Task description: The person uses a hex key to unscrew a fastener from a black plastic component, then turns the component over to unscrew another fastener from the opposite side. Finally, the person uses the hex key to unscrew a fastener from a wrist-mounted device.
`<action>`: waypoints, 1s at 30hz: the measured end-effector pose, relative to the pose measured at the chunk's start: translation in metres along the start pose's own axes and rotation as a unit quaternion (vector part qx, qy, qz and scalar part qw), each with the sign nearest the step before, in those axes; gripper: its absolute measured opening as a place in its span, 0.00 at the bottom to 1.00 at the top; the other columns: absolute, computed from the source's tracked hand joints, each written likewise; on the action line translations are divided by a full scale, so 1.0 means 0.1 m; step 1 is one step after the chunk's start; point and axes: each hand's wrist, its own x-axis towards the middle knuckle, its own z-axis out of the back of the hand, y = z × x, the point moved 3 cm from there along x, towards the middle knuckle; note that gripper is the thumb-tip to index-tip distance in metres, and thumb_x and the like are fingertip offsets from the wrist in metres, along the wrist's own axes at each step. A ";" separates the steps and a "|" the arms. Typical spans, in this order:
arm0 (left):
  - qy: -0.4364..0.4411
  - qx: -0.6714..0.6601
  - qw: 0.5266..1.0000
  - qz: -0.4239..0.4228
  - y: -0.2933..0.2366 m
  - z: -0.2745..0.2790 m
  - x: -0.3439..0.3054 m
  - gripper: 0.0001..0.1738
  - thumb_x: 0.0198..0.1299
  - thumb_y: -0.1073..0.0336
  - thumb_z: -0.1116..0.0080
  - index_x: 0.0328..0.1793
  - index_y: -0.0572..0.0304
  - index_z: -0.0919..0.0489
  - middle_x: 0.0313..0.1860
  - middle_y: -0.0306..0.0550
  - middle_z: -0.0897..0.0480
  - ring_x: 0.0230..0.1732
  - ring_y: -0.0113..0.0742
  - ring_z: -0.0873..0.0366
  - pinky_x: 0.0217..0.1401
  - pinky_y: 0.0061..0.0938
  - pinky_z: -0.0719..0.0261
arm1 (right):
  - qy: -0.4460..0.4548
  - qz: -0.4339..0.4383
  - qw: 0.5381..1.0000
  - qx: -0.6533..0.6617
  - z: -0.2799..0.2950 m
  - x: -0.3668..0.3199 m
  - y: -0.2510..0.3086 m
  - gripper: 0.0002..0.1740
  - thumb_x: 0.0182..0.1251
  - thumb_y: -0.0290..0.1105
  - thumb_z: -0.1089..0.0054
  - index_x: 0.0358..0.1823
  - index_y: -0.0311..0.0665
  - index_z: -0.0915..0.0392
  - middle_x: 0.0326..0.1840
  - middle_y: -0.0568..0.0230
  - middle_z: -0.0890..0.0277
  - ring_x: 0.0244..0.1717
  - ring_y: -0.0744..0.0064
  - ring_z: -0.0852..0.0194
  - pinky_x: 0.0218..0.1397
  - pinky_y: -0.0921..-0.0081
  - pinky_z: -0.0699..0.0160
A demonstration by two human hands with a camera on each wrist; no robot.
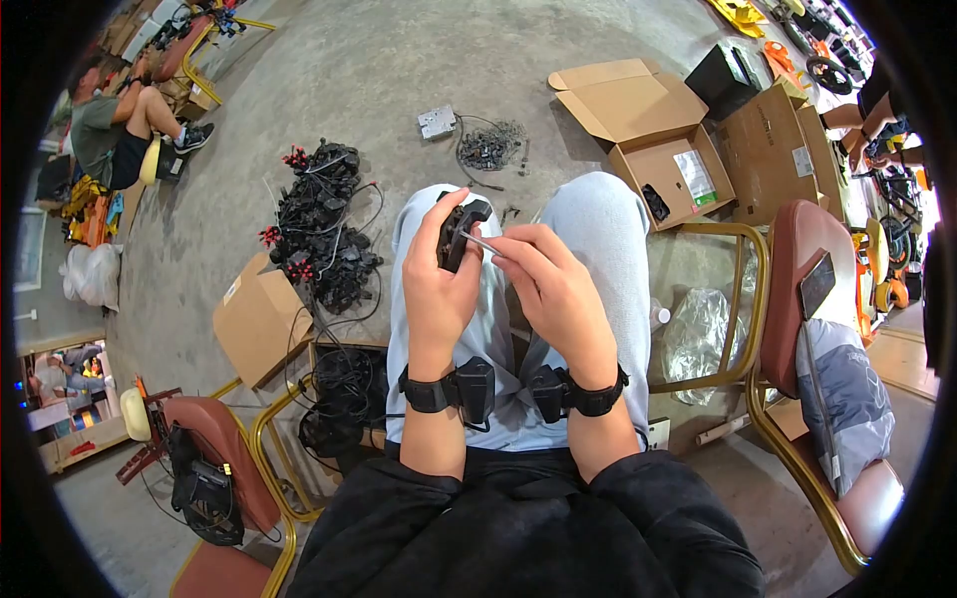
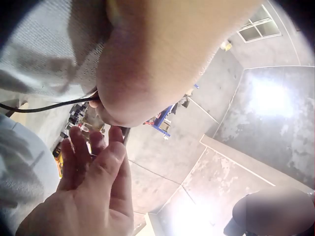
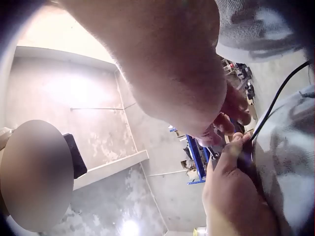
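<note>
Above the lap, my left hand [image 1: 439, 289] grips a black plastic part [image 1: 461, 237] with a raised, bracket-like end. My right hand [image 1: 558, 284] pinches a thin silver metal rod [image 1: 480, 242], its tip against the side of the black part. What lies inside the right palm is hidden by the fingers. Both hands are close together over the knees, and each wrist wears a black strap with a camera [image 1: 476, 391]. In the right wrist view, the fingertips of the two hands meet around the work, mostly hidden by the heel of the right hand.
A tangled pile of black cabled parts [image 1: 324, 229] lies on the floor to the left. Ahead are a silver metal box [image 1: 437, 123] and a heap of small screws [image 1: 488, 147]. An open cardboard box [image 1: 673, 174] and chairs [image 1: 797, 269] stand right; another person sits far left.
</note>
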 end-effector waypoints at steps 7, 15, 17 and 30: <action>0.000 -0.028 0.999 0.026 0.01 -0.02 -0.02 0.24 0.60 0.78 0.36 0.64 0.60 0.21 0.53 0.54 0.15 0.49 0.43 0.16 0.54 0.32 0.20 | 0.001 -0.277 0.930 0.242 -0.02 -0.08 -0.03 0.09 0.71 0.26 0.37 0.49 0.35 0.16 0.32 0.59 0.18 0.24 0.76 0.22 0.29 0.78 0.24; 0.001 -0.038 0.999 0.032 -0.02 -0.01 -0.01 0.25 0.59 0.80 0.37 0.64 0.60 0.21 0.51 0.53 0.15 0.47 0.39 0.17 0.52 0.30 0.20 | -0.013 -0.086 0.994 0.068 0.03 0.01 0.01 0.11 0.67 0.24 0.35 0.50 0.37 0.15 0.36 0.59 0.21 0.33 0.64 0.19 0.36 0.74 0.21; 0.002 -0.034 0.999 0.025 0.00 -0.01 -0.01 0.25 0.59 0.80 0.37 0.64 0.60 0.21 0.51 0.54 0.15 0.48 0.41 0.16 0.53 0.31 0.20 | -0.022 -0.062 0.995 0.069 0.02 0.01 0.02 0.12 0.66 0.23 0.35 0.50 0.38 0.15 0.39 0.59 0.21 0.36 0.61 0.19 0.39 0.72 0.20; 0.011 0.022 1.000 -0.008 0.03 -0.02 -0.01 0.25 0.58 0.77 0.36 0.63 0.57 0.21 0.53 0.54 0.15 0.51 0.52 0.18 0.54 0.38 0.21 | -0.050 0.009 0.997 -0.055 -0.01 -0.01 -0.02 0.24 0.55 0.14 0.40 0.52 0.42 0.16 0.50 0.57 0.22 0.48 0.53 0.20 0.50 0.63 0.19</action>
